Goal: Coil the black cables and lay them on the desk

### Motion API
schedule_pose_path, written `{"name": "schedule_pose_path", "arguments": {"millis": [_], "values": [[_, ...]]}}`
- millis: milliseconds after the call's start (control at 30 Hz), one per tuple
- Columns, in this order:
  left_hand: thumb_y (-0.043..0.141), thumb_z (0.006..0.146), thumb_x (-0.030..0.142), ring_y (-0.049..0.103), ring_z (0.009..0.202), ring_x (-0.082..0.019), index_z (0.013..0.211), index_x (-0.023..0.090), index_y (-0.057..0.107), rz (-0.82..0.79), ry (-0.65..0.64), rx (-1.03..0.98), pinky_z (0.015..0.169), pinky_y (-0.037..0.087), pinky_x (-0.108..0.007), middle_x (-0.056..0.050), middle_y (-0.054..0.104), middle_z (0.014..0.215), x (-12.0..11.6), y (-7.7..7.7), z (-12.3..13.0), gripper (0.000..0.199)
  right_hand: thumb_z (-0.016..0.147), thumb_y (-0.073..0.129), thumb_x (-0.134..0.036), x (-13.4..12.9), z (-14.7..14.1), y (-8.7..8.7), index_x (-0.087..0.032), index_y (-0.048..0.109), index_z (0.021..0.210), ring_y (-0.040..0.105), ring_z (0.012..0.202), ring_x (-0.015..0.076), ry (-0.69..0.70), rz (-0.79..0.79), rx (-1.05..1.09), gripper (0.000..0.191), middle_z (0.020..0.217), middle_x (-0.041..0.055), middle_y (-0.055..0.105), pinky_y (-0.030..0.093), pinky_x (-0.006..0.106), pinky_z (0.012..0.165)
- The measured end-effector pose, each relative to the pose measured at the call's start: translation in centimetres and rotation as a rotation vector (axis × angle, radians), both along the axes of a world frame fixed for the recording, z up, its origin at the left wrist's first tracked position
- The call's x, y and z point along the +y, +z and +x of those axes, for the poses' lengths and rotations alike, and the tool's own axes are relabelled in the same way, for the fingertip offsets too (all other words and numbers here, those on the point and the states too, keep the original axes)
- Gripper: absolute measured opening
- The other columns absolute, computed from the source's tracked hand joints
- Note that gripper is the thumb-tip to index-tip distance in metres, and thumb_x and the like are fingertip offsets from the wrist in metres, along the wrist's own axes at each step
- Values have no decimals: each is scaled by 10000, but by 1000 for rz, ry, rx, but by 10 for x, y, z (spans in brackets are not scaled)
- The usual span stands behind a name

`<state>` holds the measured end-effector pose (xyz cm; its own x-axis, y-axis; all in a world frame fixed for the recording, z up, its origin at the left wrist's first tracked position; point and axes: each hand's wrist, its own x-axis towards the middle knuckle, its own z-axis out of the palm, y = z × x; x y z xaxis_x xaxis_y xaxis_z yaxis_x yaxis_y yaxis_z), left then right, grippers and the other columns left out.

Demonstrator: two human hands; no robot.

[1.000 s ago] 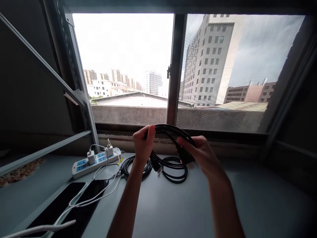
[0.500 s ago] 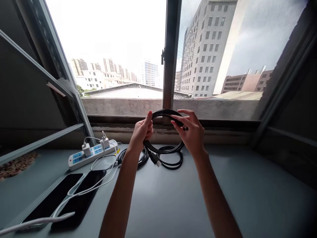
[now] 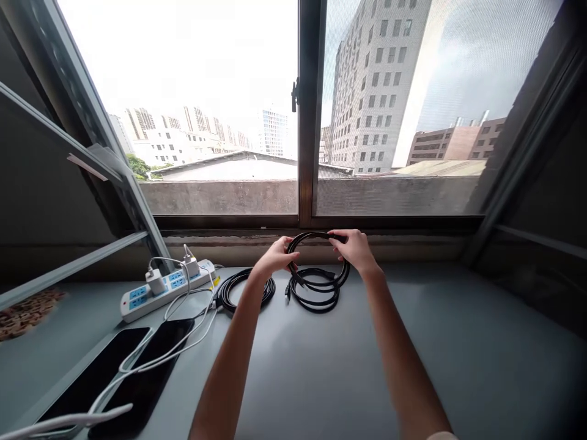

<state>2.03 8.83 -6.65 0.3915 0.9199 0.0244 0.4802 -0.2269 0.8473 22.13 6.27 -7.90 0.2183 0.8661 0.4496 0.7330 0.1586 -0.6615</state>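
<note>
A black cable wound into a round coil (image 3: 313, 234) is held up between my two hands, just above the desk. My left hand (image 3: 277, 256) grips the coil's left side, thumb and fingers closed on it. On the upper right side, my right hand (image 3: 355, 249) pinches the same coil. Below it a second black coiled cable (image 3: 316, 308) lies on the desk, partly overlapped by the held one, with a plug end showing at its left. Left of that rests a third black coil (image 3: 270, 293), partly behind my left forearm.
A white power strip (image 3: 169, 292) with two plugged-in chargers stands at the left. White cables (image 3: 156, 362) run from it across two dark phones or tablets (image 3: 137, 382). The grey desk (image 3: 312, 379) ends at a window frame (image 3: 229, 223). Metal bars (image 3: 92, 260) cross the far left.
Both hands have lowered the held coil closer to the desk. My left hand has turned from thumb-up to reaching sideways, and my right fingers have closed more on the coil.
</note>
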Motion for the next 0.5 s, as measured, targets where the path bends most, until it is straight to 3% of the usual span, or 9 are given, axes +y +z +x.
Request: {"name": "schedule_pose_path", "arguments": {"millis": [67, 167, 233, 300, 400, 500], "values": [[496, 833, 142, 628, 637, -149, 1152, 124, 448, 24, 47, 91, 581, 508, -261, -69, 613, 880, 10, -19, 10, 323, 782, 637, -228, 9, 10, -16, -182, 653, 1054, 625, 648, 130, 24, -155, -13, 276, 801, 41, 669, 518, 240, 609], [502, 821, 97, 610, 917, -205, 1123, 122, 512, 110, 142, 240, 805, 486, -318, -137, 568, 1118, 22, -47, 27, 303, 815, 623, -276, 20, 18, -39, -160, 617, 1052, 617, 711, 122, 32, -379, -40, 264, 906, 42, 651, 530, 271, 648], [506, 844, 125, 529, 1081, -230, 1155, 126, 510, 158, 203, 337, 917, 430, -375, -139, 522, 1205, 26, -64, 34, 311, 866, 559, -299, 26, 16, -52, -148, 591, 1060, 610, 772, 129, 13, -495, -62, 247, 974, 48, 628, 531, 304, 685], [507, 872, 205, 491, 1125, -238, 1182, 138, 500, 180, 240, 430, 941, 410, -437, -120, 504, 1230, 28, -77, 38, 317, 882, 533, -305, 32, 12, -64, -153, 578, 1075, 601, 852, 148, -17, -564, -90, 249, 1034, 60, 606, 521, 336, 745], [532, 868, 291, 474, 1137, -244, 1154, 150, 525, 189, 251, 556, 948, 392, -474, -97, 500, 1236, 28, -89, 38, 318, 880, 535, -305, 38, 5, -76, -163, 569, 1097, 577, 954, 177, -47, -608, -140, 262, 1106, 70, 580, 493, 381, 822], [540, 860, 302, 438, 1173, -262, 1149, 133, 529, 201, 242, 643, 971, 355, -479, -113, 488, 1247, 24, -91, 41, 335, 878, 536, -306, 41, 2, -81, -172, 564, 1113, 556, 1010, 191, -71, -640, -189, 272, 1145, 74, 563, 471, 403, 861]]}}
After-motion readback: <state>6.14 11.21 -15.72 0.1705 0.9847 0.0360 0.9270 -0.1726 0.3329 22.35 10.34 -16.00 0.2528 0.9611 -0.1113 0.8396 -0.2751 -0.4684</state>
